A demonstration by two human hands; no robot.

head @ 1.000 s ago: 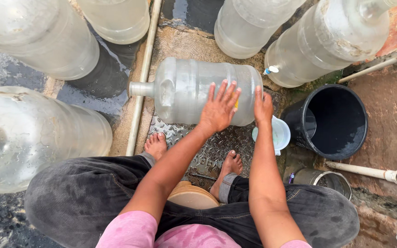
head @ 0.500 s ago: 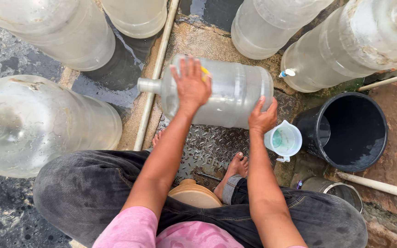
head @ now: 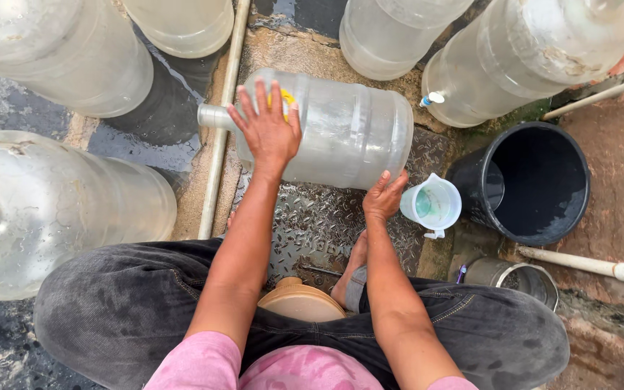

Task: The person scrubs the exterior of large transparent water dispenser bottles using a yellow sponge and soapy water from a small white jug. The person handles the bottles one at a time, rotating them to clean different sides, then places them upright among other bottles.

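Left hand (head: 267, 130): fingers spread flat on the lying water jug (head: 341, 130), twelve o'clock.
Right hand (head: 384, 196): fingers curled against its base.
Risk: the jug could roll and knock the white pitcher (head: 432, 206).

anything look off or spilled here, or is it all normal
One big clear water jug lies on its side on the metal grate, while the other jugs seem to stand upright. The left hand presses near its neck; the right hand touches its base. The ground around is wet, with dark puddles.
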